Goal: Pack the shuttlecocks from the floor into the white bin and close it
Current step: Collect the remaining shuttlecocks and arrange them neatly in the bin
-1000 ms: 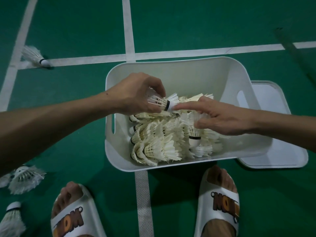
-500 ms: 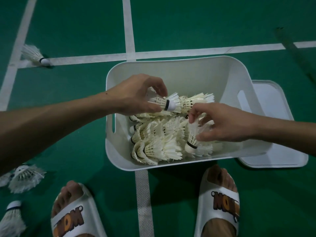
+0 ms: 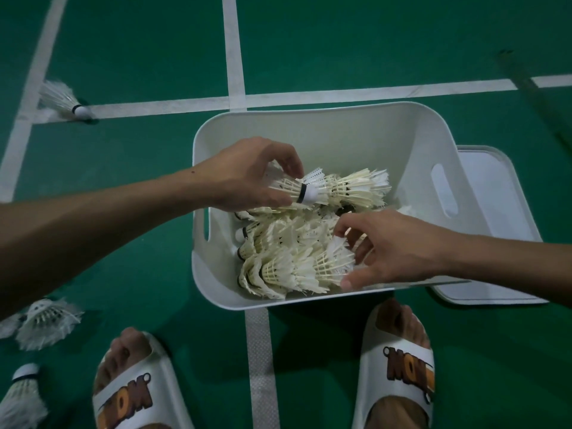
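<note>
The white bin [image 3: 340, 131] sits open on the green floor [image 3: 402, 41], in the middle of the view. It has a pile of shuttlecocks [image 3: 288, 243] inside. The lid [image 3: 495, 181] lies flat on the floor, touching the bin at its 3 o'clock side.

The left hand [image 3: 244, 174] reaches in from 9 o'clock. Its fingers [image 3: 291, 164] and thumb pinch the top shuttlecock [image 3: 297, 191] by the feathers, with the round tip pointing to 3 o'clock.

The right hand [image 3: 399, 246] comes in from 3 o'clock. Its bent, spread fingers and thumb wrap around the near shuttlecock [image 3: 334, 261] at the 5 o'clock part of the pile.

More shuttlecocks lie on the floor: one at 10 o'clock [image 3: 62, 100], a small bunch at 8 o'clock [image 3: 46, 320], and one at 7 o'clock [image 3: 21, 394]. Two feet in white slippers [image 3: 399, 366] stand at 6 o'clock.
</note>
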The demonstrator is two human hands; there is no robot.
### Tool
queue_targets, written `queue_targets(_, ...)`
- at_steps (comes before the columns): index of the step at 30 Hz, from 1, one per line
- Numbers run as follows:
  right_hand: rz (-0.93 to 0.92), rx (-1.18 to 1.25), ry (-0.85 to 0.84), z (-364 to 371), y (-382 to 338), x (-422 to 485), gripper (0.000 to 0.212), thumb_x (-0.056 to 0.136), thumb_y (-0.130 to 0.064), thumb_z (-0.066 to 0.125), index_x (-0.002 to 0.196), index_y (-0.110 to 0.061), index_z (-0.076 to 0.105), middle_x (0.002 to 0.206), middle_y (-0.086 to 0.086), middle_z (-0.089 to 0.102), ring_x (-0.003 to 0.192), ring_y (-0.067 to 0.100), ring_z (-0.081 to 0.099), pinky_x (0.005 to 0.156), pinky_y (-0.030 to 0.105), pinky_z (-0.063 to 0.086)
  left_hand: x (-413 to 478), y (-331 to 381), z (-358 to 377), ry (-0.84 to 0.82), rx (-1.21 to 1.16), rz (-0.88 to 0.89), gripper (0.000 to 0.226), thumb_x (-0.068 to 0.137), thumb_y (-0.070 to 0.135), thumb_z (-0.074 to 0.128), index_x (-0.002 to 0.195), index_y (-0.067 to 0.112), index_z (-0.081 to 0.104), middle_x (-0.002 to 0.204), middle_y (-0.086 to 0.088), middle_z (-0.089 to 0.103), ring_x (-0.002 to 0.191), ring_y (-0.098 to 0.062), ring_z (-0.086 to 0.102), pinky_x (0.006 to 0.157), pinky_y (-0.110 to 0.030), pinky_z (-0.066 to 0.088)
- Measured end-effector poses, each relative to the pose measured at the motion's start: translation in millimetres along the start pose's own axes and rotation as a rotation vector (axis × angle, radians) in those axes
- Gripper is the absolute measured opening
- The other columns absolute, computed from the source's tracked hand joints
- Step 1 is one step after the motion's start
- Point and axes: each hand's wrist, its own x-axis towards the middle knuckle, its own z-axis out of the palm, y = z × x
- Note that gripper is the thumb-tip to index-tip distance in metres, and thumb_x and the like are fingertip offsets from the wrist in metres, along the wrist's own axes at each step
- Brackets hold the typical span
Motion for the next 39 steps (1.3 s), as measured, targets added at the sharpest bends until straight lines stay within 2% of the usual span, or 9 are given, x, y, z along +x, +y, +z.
queue_targets(10,-0.075,-0.147,0.083,14.9,-12.4,16.2,0.054,0.069,-0.050,0.079,0.104,-0.013,0.061,0.078,-0.006,0.064,0.069,0.008,0.059,0.067,0.034,0.054,4.7,-1.1,1.2,-0.011,-0.010,0.013,0.029,0.079,0.028,0.075,0.103,0.032,0.058,0.102,0.014,0.056,0.078,0.011,0.046,0.062,-0.008,0.030)
queue_targets(13,-0.065,-0.153,0.046,11.6,-9.9,18.0,0.064,0.066,-0.057,0.078,0.112,-0.018,0.055,0.083,-0.009,0.063,0.070,0.004,0.056,0.069,0.028,0.052,6.8,-0.2,2.0,-0.018,-0.026,0.030,0.030,0.078,0.028,0.075,0.103,0.032,0.058,0.104,0.014,0.057,0.079,0.012,0.046,0.063,-0.009,0.030)
queue_targets(16,-0.044,-0.050,-0.041,-2.1,-5.6,15.6,0.072,0.063,-0.063,0.074,0.119,-0.025,0.052,0.095,-0.007,0.071,0.081,0.005,0.066,0.076,0.028,0.056,6.3,0.7,3.0,-0.032,-0.053,0.050,0.030,0.078,0.028,0.075,0.101,0.034,0.057,0.104,0.015,0.058,0.083,0.012,0.048,0.067,-0.011,0.033)
queue_targets(18,-0.012,0.141,-0.035,-13.2,0.5,12.4,0.065,0.060,-0.060,0.073,0.111,-0.023,0.057,0.090,-0.004,0.074,0.075,0.009,0.071,0.066,0.031,0.059,5.3,1.8,3.9,-0.043,-0.071,0.066,0.031,0.077,0.029,0.076,0.101,0.036,0.057,0.103,0.016,0.058,0.086,0.010,0.050,0.069,-0.013,0.035)
queue_targets(23,0.012,0.421,0.269,-28.3,22.3,12.1,0.051,0.053,-0.052,0.076,0.089,-0.018,0.062,0.079,0.000,0.073,0.067,0.016,0.071,0.061,0.041,0.061,4.8,8.9,7.2,-0.078,-0.111,0.119,0.036,0.074,0.026,0.079,0.101,0.035,0.058,0.097,0.023,0.059,0.083,0.018,0.052,0.068,-0.003,0.036)
queue_targets(28,-0.078,0.522,0.245,-26.1,15.6,19.3,0.057,0.055,-0.031,0.086,0.105,-0.020,0.060,0.092,-0.002,0.072,0.081,0.012,0.071,0.076,0.029,0.059,11.1,23.0,18.3,-0.122,-0.111,0.192,0.040,0.073,0.026,0.079,0.107,0.033,0.059,0.095,0.027,0.057,0.085,0.016,0.052,0.072,0.000,0.035)
queue_targets(32,-0.121,0.405,0.282,-25.3,11.1,28.7,0.059,0.065,-0.017,0.086,0.116,-0.022,0.057,0.094,-0.007,0.067,0.081,0.007,0.069,0.077,0.035,0.059,16.8,33.6,24.4,-0.098,-0.133,0.282,0.044,0.076,0.026,0.076,0.115,0.029,0.054,0.114,0.012,0.059,0.099,0.003,0.051,0.084,-0.001,0.036)
queue_targets(35,-0.066,0.454,0.275,-29.6,19.7,26.9,0.070,0.066,-0.010,0.086,0.118,-0.029,0.043,0.096,0.003,0.065,0.082,0.016,0.069,0.074,0.041,0.060,18.2,29.5,28.1,-0.052,-0.111,0.299,0.052,0.077,0.023,0.075,0.123,0.025,0.051,0.132,0.004,0.043,0.113,-0.005,0.046,0.093,-0.013,0.042)
queue_targets(39,0.056,0.441,0.209,-29.0,33.7,16.6,0.088,0.070,-0.008,0.083,0.127,-0.049,0.029,0.097,0.017,0.061,0.072,0.026,0.067,0.067,0.042,0.061,13.7,19.9,27.6,-0.091,-0.124,0.196,0.054,0.080,0.031,0.072,0.126,0.029,0.044,0.130,0.006,0.038,0.107,-0.007,0.051,0.086,-0.026,0.053)
